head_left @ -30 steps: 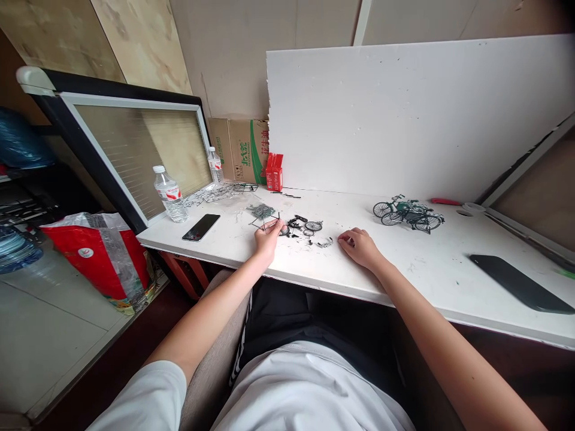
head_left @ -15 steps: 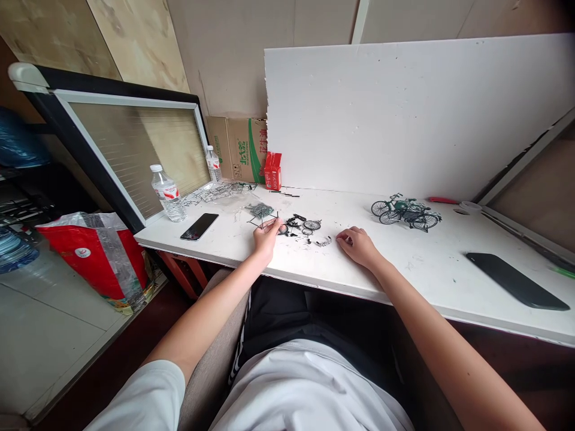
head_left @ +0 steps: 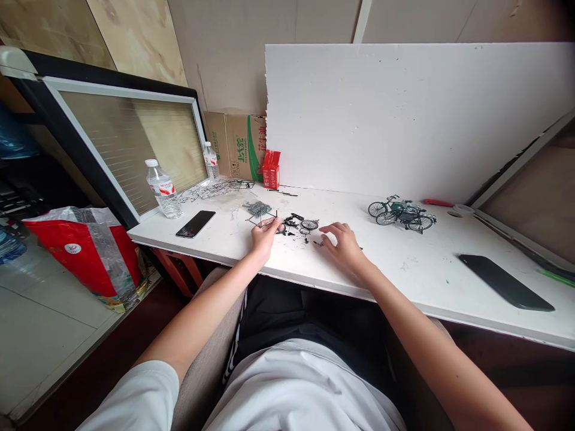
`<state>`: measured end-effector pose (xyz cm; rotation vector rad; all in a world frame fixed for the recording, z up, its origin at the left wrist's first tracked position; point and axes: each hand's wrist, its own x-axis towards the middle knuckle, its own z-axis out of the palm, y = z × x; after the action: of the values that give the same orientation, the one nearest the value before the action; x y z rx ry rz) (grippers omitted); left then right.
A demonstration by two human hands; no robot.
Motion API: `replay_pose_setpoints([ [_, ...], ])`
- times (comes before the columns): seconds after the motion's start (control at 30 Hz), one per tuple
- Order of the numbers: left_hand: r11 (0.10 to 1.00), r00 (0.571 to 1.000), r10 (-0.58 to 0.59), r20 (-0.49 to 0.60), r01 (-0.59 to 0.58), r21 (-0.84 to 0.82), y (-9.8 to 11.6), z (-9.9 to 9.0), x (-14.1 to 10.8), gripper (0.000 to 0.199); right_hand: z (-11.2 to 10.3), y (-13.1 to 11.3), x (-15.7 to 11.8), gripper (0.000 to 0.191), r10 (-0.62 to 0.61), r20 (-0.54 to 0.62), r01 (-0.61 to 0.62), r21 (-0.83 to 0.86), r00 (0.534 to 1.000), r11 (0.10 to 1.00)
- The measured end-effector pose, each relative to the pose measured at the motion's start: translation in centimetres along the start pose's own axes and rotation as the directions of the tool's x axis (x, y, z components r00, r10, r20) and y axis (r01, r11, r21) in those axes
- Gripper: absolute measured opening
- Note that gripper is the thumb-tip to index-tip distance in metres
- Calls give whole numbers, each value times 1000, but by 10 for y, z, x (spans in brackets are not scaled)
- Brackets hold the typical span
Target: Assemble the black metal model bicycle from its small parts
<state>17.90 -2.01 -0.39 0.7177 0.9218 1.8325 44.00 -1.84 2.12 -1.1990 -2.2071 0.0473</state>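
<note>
My left hand (head_left: 264,238) is closed over the table's front part, pinching a thin dark plastic sprue (head_left: 254,221) whose spiky bars stick out past the fingers. Just right of it lie small black model bicycle parts (head_left: 293,222) and a spoked toy wheel (head_left: 309,224). My right hand (head_left: 344,242) hovers low over the table beside the wheel, thumb and fingers apart, and nothing shows between them. Some tiny parts (head_left: 318,243) lie by its thumb, partly covered. Two finished-looking model bicycles (head_left: 402,214) stand farther right.
More sprues (head_left: 215,190) lie at the back left, near two water bottles (head_left: 164,190), a red box (head_left: 271,170) and a carton (head_left: 238,146). A phone (head_left: 196,224) rests at left, a dark phone-like slab (head_left: 505,281) at right. A white foam board (head_left: 404,120) stands behind.
My right hand has moved left toward the small parts, its fingers spreading from a curled pose. The left hand keeps its hold on the sprue. The view has shifted slightly.
</note>
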Motion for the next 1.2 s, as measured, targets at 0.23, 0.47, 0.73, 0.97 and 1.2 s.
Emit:
replay_pose_setpoints([
  [0.23, 999, 1000, 9, -9, -10, -31, -5, -1, 3, 48, 39, -40, 24, 36, -180, 116, 176, 43, 977, 983],
  [0.47, 1000, 1000, 0, -30, -1, -28, -7, 1, 4, 42, 53, -20, 81, 46, -82, 102, 75, 68, 991, 995],
  [0.73, 1000, 1000, 13, -11, -13, -13, -12, -1, 5, 44, 61, 14, 105, 47, 187, 43, -187, 445, 981, 876],
  [0.97, 999, 1000, 4, -16, -5, -35, -9, 0, 4, 39, 57, 18, 86, 34, 119, 135, -165, 415, 984, 895],
  [1.2, 1000, 1000, 9, -28, -9, -1, -6, 1, 1, 35, 57, 21, 83, 12, 186, 109, -215, 415, 976, 884],
])
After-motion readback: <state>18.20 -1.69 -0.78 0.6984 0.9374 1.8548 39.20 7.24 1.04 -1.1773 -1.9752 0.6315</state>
